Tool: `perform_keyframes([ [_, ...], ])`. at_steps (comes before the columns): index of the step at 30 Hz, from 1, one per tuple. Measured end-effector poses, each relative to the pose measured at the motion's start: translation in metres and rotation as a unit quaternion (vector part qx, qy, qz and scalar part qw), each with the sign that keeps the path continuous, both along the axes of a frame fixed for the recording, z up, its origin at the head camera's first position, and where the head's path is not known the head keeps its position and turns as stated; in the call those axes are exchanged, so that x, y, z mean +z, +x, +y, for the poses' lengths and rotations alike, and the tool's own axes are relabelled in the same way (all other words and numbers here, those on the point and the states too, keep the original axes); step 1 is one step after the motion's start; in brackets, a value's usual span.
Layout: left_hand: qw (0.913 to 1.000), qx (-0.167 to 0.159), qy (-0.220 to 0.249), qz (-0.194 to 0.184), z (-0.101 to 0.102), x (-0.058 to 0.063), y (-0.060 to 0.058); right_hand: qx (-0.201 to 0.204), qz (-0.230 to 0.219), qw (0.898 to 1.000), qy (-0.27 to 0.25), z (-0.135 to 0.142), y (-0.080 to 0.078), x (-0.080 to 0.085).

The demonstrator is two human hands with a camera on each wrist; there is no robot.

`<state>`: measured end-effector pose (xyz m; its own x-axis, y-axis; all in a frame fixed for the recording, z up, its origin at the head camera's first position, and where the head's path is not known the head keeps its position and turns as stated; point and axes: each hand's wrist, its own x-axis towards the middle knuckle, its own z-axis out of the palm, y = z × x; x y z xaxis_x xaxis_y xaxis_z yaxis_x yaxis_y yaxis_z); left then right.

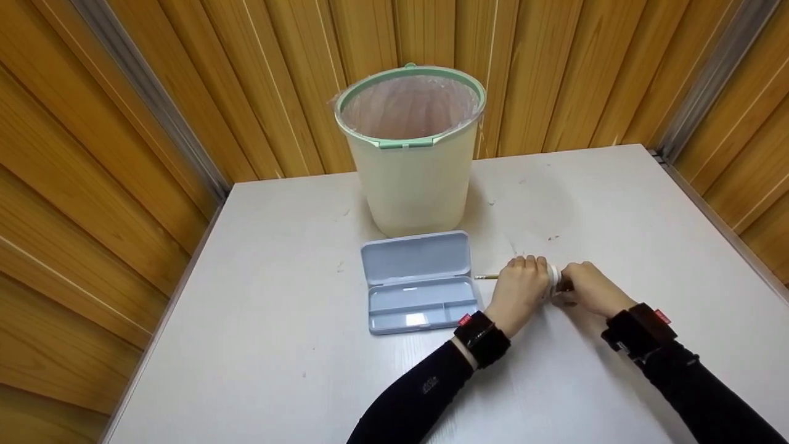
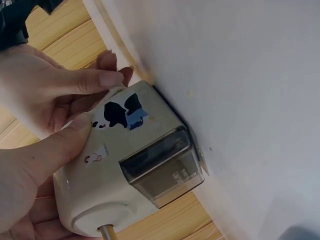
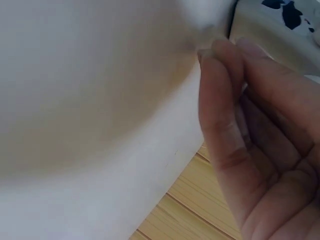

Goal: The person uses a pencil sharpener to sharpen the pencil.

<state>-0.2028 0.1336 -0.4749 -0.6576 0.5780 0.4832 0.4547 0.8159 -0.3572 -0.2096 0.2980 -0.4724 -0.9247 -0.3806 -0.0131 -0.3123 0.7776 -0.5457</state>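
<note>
My left hand (image 1: pixel 521 283) grips a white crank pencil sharpener (image 2: pixel 110 165) from above, thumb along its side. Dark cow-like patches and a small sticker mark its body, and a see-through shavings drawer (image 2: pixel 172 175) shows on one face. A pencil (image 1: pixel 486 277) sticks out of the sharpener's left end, pointing at the pencil case. At the opposite end, my right hand (image 1: pixel 595 290) pinches the crank handle between thumb and fingers. Those fingers mostly hide the handle, close beside the sharpener body in the right wrist view.
An open light-blue pencil case (image 1: pixel 419 256) with divided compartments lies just left of my left hand. Behind it stands a pale bin (image 1: pixel 413 179) with a green rim and a plastic liner. Wood-patterned panels (image 1: pixel 542 74) enclose the white table (image 1: pixel 259 277) at the back and sides.
</note>
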Motion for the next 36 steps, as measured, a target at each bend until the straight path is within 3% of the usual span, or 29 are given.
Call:
perform_keyframes([
  [19, 0.9998, 0.001, 0.012, 0.018, 0.002, -0.002, 0.001, 0.021, 0.065, 0.998, 0.014, 0.0, 0.024, 0.007],
  [27, 1.0, 0.008, 0.001, 0.004, 0.001, 0.0, 0.001, 0.026, 0.069, 0.997, -0.007, 0.0, 0.035, 0.023],
  [36, 1.0, -0.001, -0.001, 0.002, 0.002, -0.001, 0.0, 0.011, 0.059, 0.998, -0.025, 0.007, 0.037, 0.042],
])
